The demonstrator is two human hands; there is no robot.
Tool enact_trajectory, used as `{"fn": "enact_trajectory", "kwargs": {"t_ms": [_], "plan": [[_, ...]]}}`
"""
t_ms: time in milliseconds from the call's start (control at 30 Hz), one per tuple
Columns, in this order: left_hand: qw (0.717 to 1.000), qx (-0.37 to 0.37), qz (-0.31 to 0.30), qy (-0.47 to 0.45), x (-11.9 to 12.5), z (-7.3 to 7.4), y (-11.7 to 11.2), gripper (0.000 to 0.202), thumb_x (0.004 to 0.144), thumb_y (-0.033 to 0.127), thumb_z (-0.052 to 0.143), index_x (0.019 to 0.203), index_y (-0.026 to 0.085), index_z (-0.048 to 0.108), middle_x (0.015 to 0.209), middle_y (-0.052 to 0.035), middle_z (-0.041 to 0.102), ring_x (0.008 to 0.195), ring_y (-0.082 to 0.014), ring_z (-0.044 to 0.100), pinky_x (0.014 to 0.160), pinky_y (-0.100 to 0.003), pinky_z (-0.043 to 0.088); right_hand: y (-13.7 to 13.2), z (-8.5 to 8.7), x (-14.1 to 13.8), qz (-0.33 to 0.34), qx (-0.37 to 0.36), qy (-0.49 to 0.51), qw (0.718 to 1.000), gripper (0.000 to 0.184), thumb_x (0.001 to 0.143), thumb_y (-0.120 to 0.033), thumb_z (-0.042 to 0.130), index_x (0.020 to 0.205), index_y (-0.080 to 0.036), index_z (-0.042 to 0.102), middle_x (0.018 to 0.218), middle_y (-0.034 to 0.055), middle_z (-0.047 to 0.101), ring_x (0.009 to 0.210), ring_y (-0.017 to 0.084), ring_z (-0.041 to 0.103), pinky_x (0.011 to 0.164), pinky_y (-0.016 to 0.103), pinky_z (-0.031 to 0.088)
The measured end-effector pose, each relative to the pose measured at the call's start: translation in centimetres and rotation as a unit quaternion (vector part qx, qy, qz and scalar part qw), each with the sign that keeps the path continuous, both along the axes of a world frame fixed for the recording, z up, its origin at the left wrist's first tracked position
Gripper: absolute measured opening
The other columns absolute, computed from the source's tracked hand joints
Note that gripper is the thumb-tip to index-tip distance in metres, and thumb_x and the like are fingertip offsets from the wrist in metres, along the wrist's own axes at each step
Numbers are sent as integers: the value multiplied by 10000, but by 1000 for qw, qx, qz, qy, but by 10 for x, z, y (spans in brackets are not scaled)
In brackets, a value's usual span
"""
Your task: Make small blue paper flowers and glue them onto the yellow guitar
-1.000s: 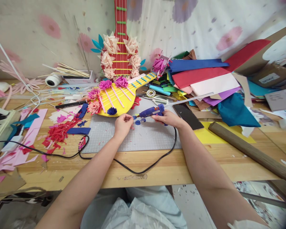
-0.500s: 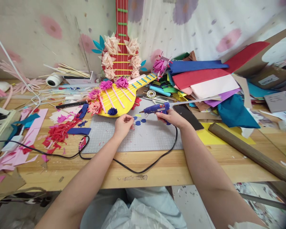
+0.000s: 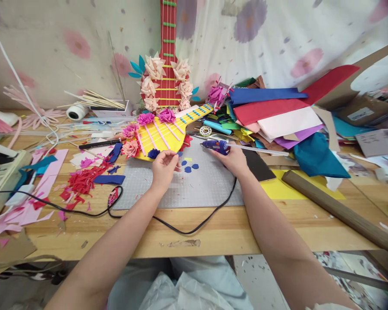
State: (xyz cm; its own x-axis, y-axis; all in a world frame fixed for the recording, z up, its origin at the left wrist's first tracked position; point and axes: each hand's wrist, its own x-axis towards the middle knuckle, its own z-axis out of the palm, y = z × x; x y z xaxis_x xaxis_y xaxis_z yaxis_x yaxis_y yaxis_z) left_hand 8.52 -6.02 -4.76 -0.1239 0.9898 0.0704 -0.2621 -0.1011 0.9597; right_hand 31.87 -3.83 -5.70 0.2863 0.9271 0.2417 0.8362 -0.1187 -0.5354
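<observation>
My left hand [image 3: 165, 168] pinches a small blue paper petal [image 3: 180, 153] between thumb and fingertips, just above the grey cutting mat [image 3: 168, 196]. Several more blue petals [image 3: 188, 169] lie loose on the mat to its right, by a tiny yellow scrap [image 3: 188, 159]. In my right hand [image 3: 235, 160] is a blue glue gun [image 3: 217, 147], its nozzle pointing left and a clear glue stick [image 3: 261, 150] jutting from its back. Behind my left hand lies a yellow paper guitar [image 3: 161, 137] with pink flowers and one dark blue flower [image 3: 154, 153].
A red guitar [image 3: 167, 86] with cream flowers stands against the curtain. Folded coloured paper [image 3: 271, 107] is piled at the right, near a dark phone [image 3: 259, 165] and a brown roll [image 3: 336, 206]. Red scraps [image 3: 86, 178] lie left. The black cord [image 3: 194, 232] loops across the front.
My right hand has drawn the glue gun back to the right, away from my left hand. My left hand has risen slightly with the petal. The view has shifted a little.
</observation>
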Motion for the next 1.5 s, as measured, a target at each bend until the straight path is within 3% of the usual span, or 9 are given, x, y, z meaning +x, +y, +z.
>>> {"fn": "enact_trajectory", "kwargs": {"t_ms": [167,300,500,633,767,867,1033,1167,1500], "plan": [[981,-103,29,-163,7,19,-4,108,700,143,631,774,162,554,704,8,645,594,-94,631,521,-200,508,-15,30,-4,52,-115,-29,992,374,639,-543,668,616,-209,500,606,20,555,590,166,504,542,284,317],[945,-187,33,-265,15,27,-8,90,749,56,558,760,146,555,738,-14,667,676,-86,659,592,-174,518,-19,30,-47,202,-74,152,965,288,695,-479,624,684,-211,521,643,0,575,578,132,496,541,273,356],[917,-236,47,-320,17,27,-15,75,738,67,580,737,141,571,617,33,584,515,-30,570,519,-134,482,-14,16,-111,259,6,347,902,183,698,-353,583,789,-200,538,772,10,611,671,126,542,643,282,431],[948,-184,61,-252,-5,29,-20,121,659,125,646,749,152,570,676,27,594,538,-48,562,494,-161,466,-9,10,-118,246,1,369,896,183,674,-331,579,786,-193,531,747,-2,582,645,118,521,636,286,422],[975,-148,105,-128,-38,26,-19,177,578,185,679,663,165,526,586,60,518,462,-33,438,389,-145,303,-7,9,-125,257,-20,360,897,175,673,-326,575,779,-196,524,715,-15,568,633,117,512,625,281,416],[976,-146,161,-8,-57,16,-15,166,571,186,656,566,162,492,524,72,448,449,-27,354,405,-160,254,-7,12,-136,266,-16,348,899,140,679,-313,562,751,-199,524,718,-11,582,636,120,512,630,280,417],[960,-146,189,145,-70,-5,-10,179,560,261,687,511,176,537,482,47,454,530,-94,461,489,-209,344,-3,9,-141,245,8,318,916,103,689,-292,534,737,-201,534,714,-6,595,638,126,520,630,274,415],[956,-178,179,149,-68,-7,-7,203,538,312,708,495,184,556,437,38,451,547,-137,515,510,-242,379,-2,1,-134,230,10,309,923,100,695,-295,522,733,-202,527,725,-2,605,640,127,528,635,274,417],[918,-303,215,135,-60,8,4,201,489,287,741,536,187,574,517,10,525,668,-192,560,621,-329,450,-1,-4,-126,222,30,303,926,114,710,-299,503,753,-196,527,720,-1,594,623,121,507,616,267,398]]}}
